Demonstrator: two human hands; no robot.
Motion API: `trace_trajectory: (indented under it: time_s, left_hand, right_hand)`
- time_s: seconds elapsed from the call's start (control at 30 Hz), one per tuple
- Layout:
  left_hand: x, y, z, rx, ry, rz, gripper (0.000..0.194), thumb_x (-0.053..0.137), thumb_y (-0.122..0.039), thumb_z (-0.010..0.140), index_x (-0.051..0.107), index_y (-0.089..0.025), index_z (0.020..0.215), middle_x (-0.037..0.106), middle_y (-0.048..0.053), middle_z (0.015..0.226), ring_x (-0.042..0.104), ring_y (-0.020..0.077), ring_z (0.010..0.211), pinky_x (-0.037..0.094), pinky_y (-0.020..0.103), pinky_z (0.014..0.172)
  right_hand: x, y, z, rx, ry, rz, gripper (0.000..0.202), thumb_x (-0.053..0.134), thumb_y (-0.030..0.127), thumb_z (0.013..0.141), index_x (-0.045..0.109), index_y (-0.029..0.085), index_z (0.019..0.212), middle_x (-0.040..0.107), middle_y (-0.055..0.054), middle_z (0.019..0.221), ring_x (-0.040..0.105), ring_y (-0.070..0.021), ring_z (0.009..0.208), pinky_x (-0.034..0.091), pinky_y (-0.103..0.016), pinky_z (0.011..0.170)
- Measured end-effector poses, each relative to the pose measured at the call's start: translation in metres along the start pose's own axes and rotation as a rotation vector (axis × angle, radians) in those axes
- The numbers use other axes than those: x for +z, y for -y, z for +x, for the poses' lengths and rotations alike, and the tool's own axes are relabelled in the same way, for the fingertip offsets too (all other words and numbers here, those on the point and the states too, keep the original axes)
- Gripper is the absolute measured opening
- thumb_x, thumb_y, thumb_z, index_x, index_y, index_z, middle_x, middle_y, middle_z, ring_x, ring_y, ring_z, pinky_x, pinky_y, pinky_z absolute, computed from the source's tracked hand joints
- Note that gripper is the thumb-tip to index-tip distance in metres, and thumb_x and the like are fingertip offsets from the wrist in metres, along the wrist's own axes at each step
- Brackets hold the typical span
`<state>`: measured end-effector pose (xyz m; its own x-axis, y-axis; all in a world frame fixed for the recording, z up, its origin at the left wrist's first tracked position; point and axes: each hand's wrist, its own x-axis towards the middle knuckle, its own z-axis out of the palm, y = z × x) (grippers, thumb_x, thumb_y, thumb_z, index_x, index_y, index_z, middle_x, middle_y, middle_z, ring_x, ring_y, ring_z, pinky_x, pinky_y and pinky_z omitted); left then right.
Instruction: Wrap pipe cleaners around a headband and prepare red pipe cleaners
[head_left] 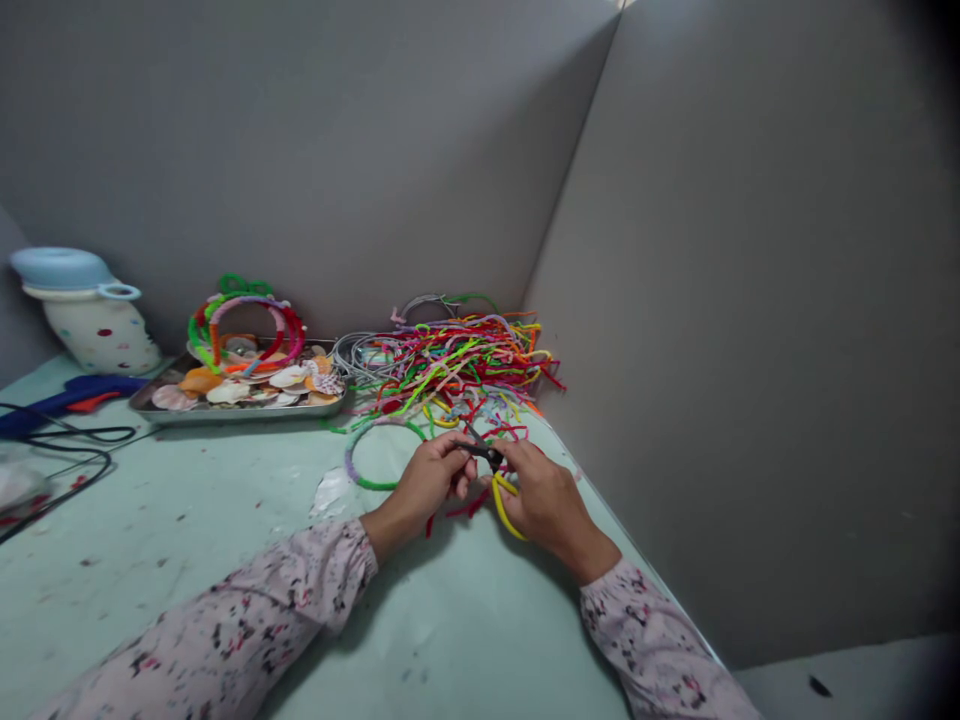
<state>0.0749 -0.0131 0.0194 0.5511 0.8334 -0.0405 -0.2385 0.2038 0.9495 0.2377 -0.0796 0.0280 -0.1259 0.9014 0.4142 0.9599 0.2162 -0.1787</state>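
Observation:
Yellow-handled pliers or scissors with dark jaws (491,455) are in my right hand (547,497), its fingers wrapped round the yellow handles. Close to the dark tips, my left hand (435,475) is closed in a pinch; what it holds is too small to make out. Beneath the hands, short red pipe cleaner pieces (470,505) show. A hoop wrapped in green and purple pipe cleaner (360,432) lies on the table just left of my left hand, partly behind it.
Behind the hands is a heap of coloured pipe cleaners (472,360) with grey wire loops (360,358). A metal tray (247,413) holds shells and wrapped hoops (217,345). Further left are a blue-lidded cup (97,325), a blue tool (52,405) and a black cable (94,450).

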Motion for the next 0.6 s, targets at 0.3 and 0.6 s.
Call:
trace_trajectory:
  time_s: [0.3,0.6]
  left_hand:
    - [0.0025,-0.0044,-0.0033,0.009,0.013,0.031,0.014,0.055,-0.026,0.079,0.056,-0.016,0.088,0.058,-0.004,0.060,0.045,0.0044,0.038,0.028,0.015,0.039]
    - [0.0045,-0.0069,-0.0043,0.022,0.008,0.091,0.011,0.053,-0.025,0.081,0.055,-0.015,0.085,0.057,-0.003,0.061,0.044,0.0041,0.039,0.028,0.016,0.039]
  right_hand:
    - [0.0046,-0.0040,-0.0012,-0.019,-0.037,0.093,0.039,0.062,0.028,0.083,0.054,0.022,0.121,0.065,-0.007,0.102,0.062,-0.0200,0.088,0.048,-0.028,0.071]
    - [0.0046,-0.0039,-0.0003,-0.012,-0.037,0.188,0.036,0.063,0.031,0.084,0.057,0.021,0.117,0.067,-0.006,0.099,0.061,-0.0173,0.080,0.047,-0.026,0.069]
